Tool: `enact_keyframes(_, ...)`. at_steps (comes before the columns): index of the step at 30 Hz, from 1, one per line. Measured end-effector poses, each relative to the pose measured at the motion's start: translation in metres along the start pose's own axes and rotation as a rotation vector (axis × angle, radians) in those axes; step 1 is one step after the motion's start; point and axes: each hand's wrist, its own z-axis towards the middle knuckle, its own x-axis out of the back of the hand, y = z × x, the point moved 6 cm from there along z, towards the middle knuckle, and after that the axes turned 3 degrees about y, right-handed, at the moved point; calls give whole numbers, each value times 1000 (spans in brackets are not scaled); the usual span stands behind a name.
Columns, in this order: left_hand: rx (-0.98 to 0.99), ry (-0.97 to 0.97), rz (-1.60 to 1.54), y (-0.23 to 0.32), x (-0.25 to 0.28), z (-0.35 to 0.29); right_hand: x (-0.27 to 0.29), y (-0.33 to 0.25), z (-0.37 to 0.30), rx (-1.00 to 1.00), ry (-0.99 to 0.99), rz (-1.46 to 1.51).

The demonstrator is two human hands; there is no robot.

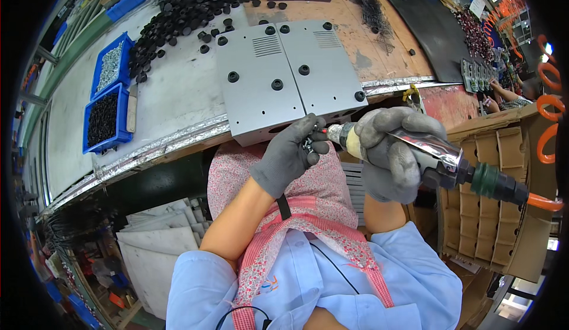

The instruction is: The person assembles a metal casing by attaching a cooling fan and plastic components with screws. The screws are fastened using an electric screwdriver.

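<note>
My left hand [285, 159], in a grey glove, pinches several small screws [308, 145] between its fingers, just in front of the table edge. Wrapped round an air screwdriver [428, 147] is my gloved right hand [391, 152]. The tool's tip points left and reaches my left fingertips; whether a screw sits on the bit is hidden. Two grey sheet-metal housings, a left one [252, 102] and a right one [325, 84], lie side by side just beyond my hands. Black round rubber feet [277, 85] stand on their upper faces, near vent slots.
Left on the bench are a blue bin [96, 69] of silver screws and another blue bin [124, 112] of black screws. Loose black rubber feet [184, 11] heap behind. A divided cardboard box [501, 182] and orange coiled hose [546, 130] are right; another person's hand [491, 105] works beyond.
</note>
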Motion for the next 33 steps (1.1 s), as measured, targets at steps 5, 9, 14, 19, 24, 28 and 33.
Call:
enact_keyframes(5,-7,99,22,-1,0,0,-3,-4,2,69,-77,-142)
enact_keyframes(9,-58,28,107,-2,-1,8,0,-5,5,65,-73,-93)
enact_keyframes(14,-131,1,321,8,-10,10,5,-11,8,69,-24,-96)
enact_keyframes(19,-173,80,628,34,-6,23,16,-13,13,137,-32,-121)
enact_keyframes(24,-845,723,1987,99,-30,29,27,-27,16,167,80,-184)
enact_keyframes(28,-706,710,2187,112,-25,65,26,-24,15,141,56,-209)
enact_keyframes(33,-757,541,2036,99,-38,45,34,-22,14,85,67,-185)
